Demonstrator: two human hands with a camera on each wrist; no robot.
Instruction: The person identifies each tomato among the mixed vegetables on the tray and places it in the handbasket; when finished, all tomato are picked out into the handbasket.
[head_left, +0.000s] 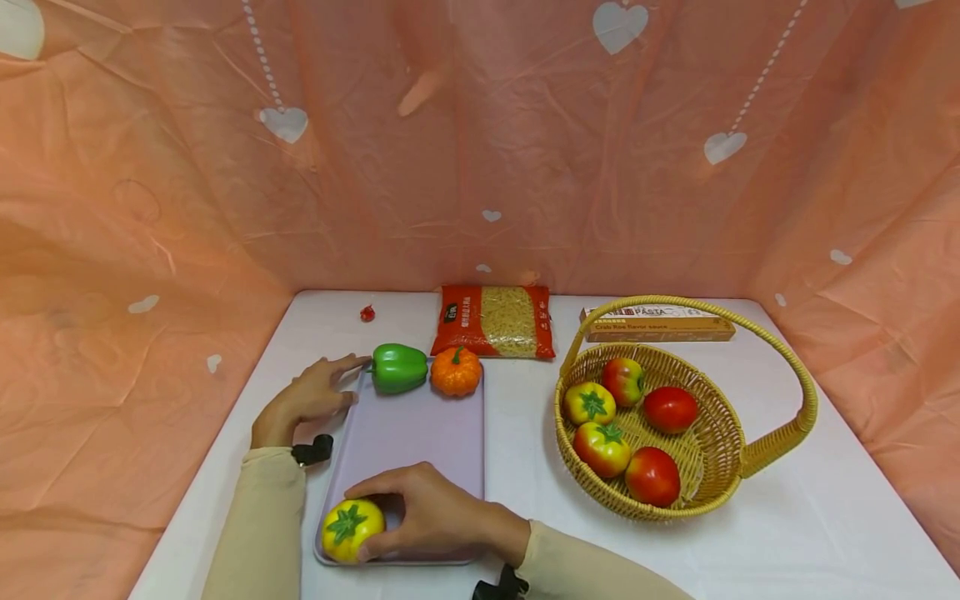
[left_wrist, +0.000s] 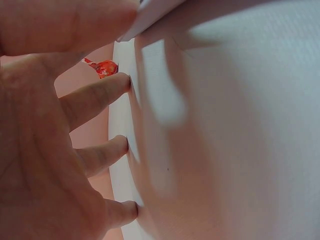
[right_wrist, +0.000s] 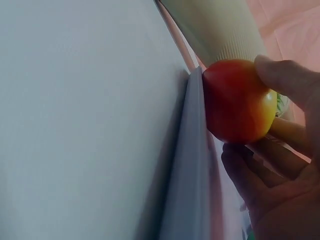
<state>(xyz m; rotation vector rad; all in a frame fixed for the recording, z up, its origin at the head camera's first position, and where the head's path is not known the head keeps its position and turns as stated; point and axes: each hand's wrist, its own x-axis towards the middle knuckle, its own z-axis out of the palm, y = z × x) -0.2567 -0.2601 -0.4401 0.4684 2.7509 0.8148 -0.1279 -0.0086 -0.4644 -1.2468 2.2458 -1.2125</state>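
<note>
My right hand (head_left: 431,508) grips a yellow-and-red tomato (head_left: 348,533) with a green star-shaped stem top, at the near left corner of the pale purple tray (head_left: 420,442). In the right wrist view, thumb and fingers are around the tomato (right_wrist: 237,102), whose underside meets the tray's rim (right_wrist: 192,165). My left hand (head_left: 307,398) lies at the tray's far left edge with its fingers spread and nearly straight. Its fingertips (left_wrist: 120,82) touch the white table in the left wrist view. Just right of it, a green bell pepper (head_left: 399,368) and a small orange pumpkin (head_left: 456,372) sit on the tray's far end.
On the right stands a wicker basket (head_left: 720,492) with a tall handle, holding several red and yellow-red tomatoes (head_left: 671,410). Behind are a bag of pasta (head_left: 495,321), a pasta box (head_left: 660,327) and a small red wrapped item (head_left: 367,313). Pink curtains surround the white table (head_left: 525,467).
</note>
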